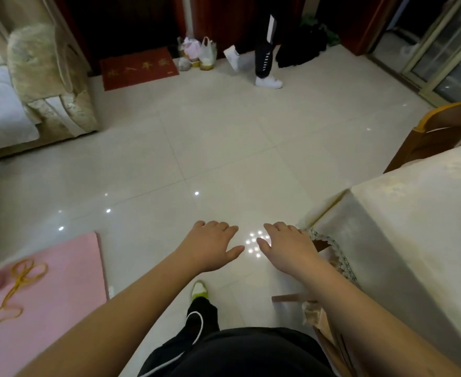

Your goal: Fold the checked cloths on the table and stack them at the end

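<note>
My left hand (210, 244) and my right hand (287, 243) are stretched out side by side over the shiny tiled floor, palms down, fingers relaxed, holding nothing. The table (419, 213), under a cream cloth with a lace edge, stands at the right; my right hand is just left of its near corner. No checked cloth shows in this view.
A pink mat (47, 300) with a yellow cord lies at the lower left. A sofa (49, 80) stands at the far left, a wooden chair (441, 131) at the right. Another person's legs (264, 50) are by the red doormat (138, 68) and plastic bags. My own leg and shoe (200, 291) are below.
</note>
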`<state>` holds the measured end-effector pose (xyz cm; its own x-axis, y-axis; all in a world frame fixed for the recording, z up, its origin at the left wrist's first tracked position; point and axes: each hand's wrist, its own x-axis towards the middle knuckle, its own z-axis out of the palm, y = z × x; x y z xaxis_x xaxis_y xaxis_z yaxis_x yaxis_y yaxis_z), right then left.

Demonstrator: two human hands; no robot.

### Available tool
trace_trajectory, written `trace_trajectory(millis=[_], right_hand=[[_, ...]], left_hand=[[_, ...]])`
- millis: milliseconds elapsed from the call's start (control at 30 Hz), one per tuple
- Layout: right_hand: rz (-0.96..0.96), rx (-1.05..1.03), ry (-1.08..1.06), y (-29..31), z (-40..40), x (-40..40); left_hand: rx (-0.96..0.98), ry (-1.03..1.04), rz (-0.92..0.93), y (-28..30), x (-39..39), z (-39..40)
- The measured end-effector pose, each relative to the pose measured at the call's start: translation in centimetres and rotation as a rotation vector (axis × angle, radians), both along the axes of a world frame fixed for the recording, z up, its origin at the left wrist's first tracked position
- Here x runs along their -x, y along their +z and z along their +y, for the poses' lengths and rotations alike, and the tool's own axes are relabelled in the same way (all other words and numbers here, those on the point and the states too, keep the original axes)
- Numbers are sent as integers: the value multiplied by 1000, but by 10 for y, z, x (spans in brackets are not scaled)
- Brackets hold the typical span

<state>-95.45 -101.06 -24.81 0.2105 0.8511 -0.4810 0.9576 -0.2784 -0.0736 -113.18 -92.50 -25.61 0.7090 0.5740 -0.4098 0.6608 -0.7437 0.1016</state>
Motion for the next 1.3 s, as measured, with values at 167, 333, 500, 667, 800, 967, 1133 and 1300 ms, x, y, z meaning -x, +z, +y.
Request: trace_trajectory(millis=[167, 333, 500, 667, 800, 967, 1133, 1300], right_hand=[[-14, 31, -108, 9, 64, 4], [-20, -11, -218, 17, 107, -2], [-21, -26, -299, 18, 133, -27], [-37, -59, -372, 14, 152, -74], [-39, -112, -427, 14, 169, -122], [-57, -191, -508, 20, 195, -188], [-64, -232, -570, 22, 216, -241], [-71, -229, -628, 25, 236, -280]], left_hand=[[-2, -91, -32, 1, -2, 75], [-20, -199, -47, 10, -14, 141], [-26, -271, -86, 11, -51, 184], [-40, -352, -101, 9, -112, 220], [-80, -410, -98, 12, -171, 247], [-95, -452, -82, 20, -243, 275], [-105, -457, -93, 27, -299, 299], [-104, -500, -126, 30, -351, 326]])
